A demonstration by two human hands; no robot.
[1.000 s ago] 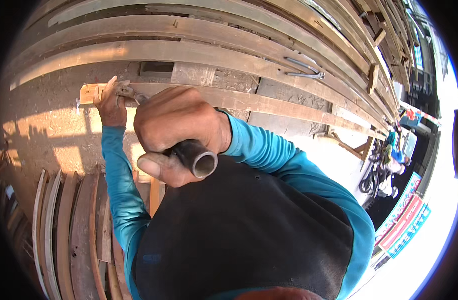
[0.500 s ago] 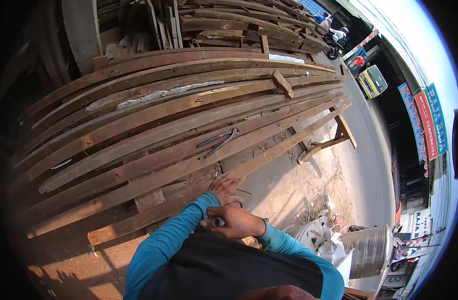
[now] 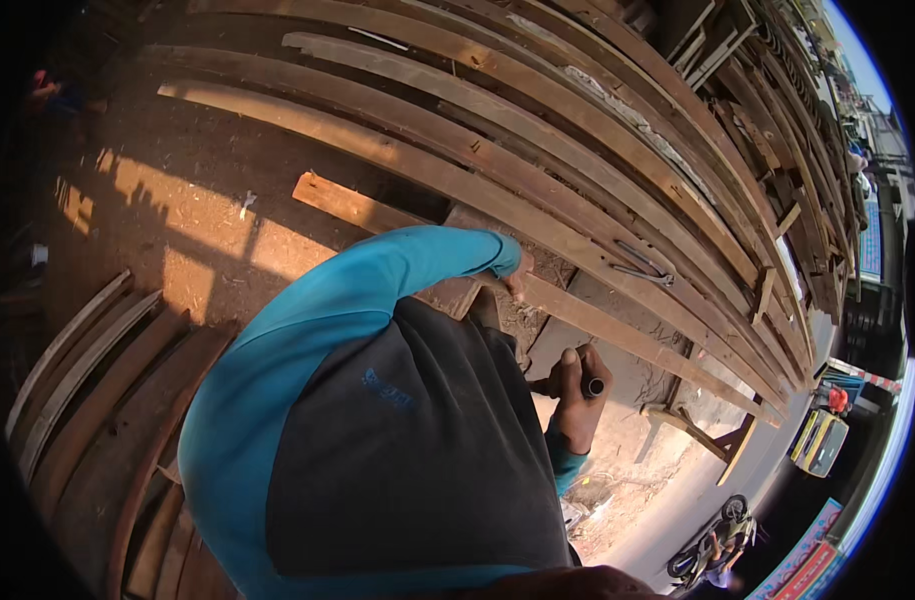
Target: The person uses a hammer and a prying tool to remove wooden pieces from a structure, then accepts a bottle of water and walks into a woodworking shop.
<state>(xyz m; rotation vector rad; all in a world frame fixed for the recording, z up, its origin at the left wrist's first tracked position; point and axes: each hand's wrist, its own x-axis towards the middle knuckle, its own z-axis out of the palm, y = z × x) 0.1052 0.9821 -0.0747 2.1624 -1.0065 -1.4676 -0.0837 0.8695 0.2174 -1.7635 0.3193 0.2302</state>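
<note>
My left hand (image 3: 518,277) is on the nearest wooden beam (image 3: 617,325), fingers curled over its edge; the teal sleeve hides part of the hand. To its right and nearer my body, my right hand (image 3: 579,398) is closed around the tubular handle of a tool (image 3: 594,386). The round, hollow-looking end of that handle points up at me, and the rest is mostly hidden by fist and shadow. A pair of pincers (image 3: 661,277) with spread handles lies across the beams beyond my hands.
Several long beams (image 3: 427,155) lie side by side beyond me. More timber (image 3: 107,390) is at lower left, and a stacked pile (image 3: 767,140) at upper right. A wooden trestle (image 3: 722,448) supports the beams' right end. A motorcycle (image 3: 712,540) is on the road.
My view has swung left and turned, so the beams now slope down to the right. My left hand stays on the near beam; my right hand, still gripping the tool, is farther from it.
</note>
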